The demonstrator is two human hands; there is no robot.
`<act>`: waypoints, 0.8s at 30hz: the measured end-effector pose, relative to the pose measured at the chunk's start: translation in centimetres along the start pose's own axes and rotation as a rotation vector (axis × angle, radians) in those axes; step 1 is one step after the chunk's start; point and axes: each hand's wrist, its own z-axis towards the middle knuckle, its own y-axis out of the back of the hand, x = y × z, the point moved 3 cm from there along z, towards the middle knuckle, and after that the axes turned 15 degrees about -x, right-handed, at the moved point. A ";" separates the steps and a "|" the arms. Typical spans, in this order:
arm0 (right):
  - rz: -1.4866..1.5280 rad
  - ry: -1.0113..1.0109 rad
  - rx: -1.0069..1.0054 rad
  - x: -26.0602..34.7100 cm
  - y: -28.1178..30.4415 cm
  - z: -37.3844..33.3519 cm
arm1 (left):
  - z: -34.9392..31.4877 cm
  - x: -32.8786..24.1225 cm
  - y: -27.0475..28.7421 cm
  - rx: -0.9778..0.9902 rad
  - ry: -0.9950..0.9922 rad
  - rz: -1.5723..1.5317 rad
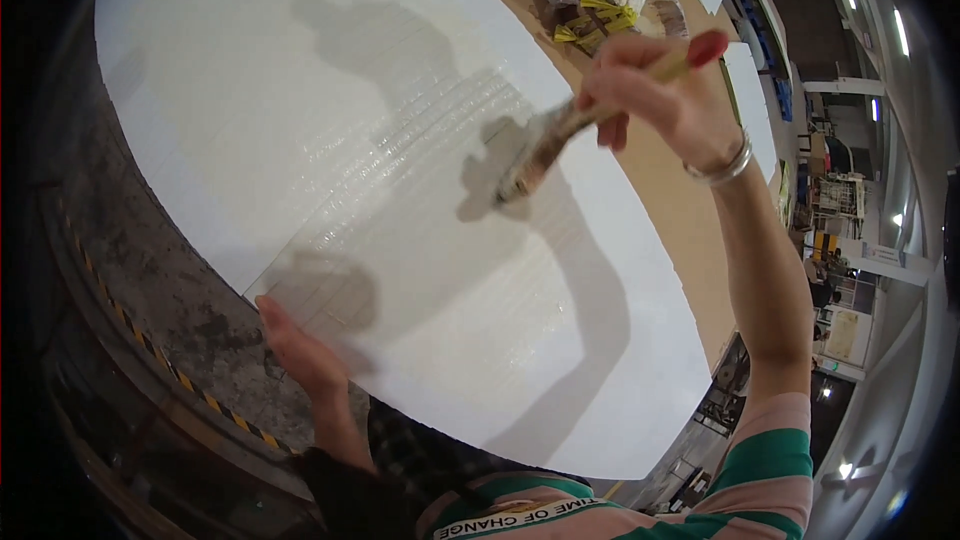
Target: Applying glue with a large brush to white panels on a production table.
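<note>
Our right fingers (632, 90) are curled round a red-ended brush (553, 145) over the glossy-streaked white sheet (645, 415), dark bristles (515, 186) toward eight o'clock; our left fingers (277, 322) touch its edge, how far open we cannot tell.

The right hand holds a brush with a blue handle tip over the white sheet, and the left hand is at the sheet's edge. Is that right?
Not quite: the handle tip is red, not blue, as the head view shows. The right hand does hold the brush over the white sheet, with the left hand at its edge.
</note>
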 end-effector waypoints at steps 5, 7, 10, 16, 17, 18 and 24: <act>0.059 0.109 -0.054 0.4 -0.6 1.6 | 0.8 1.4 -0.3 -0.030 0.151 -0.075; 0.031 -0.023 0.038 -2.0 -0.5 -2.0 | 0.4 -0.4 -0.1 -0.010 0.186 -0.093; -0.031 -0.169 0.112 -2.1 0.4 -4.0 | 0.4 -0.1 0.0 0.030 0.228 -0.156; 0.058 0.041 -0.036 -1.5 0.5 -0.7 | 0.3 0.8 -0.4 -0.010 -0.016 0.043; 0.030 0.019 0.036 -2.6 0.0 -1.0 | 0.6 0.8 0.0 -0.037 -0.083 0.106; 0.042 -0.105 0.090 -4.0 0.0 -2.6 | 1.0 1.4 0.1 -0.039 -0.079 0.110; 0.175 -0.226 0.010 -2.1 3.2 -9.3 | 1.1 1.1 0.6 -0.057 -0.249 0.122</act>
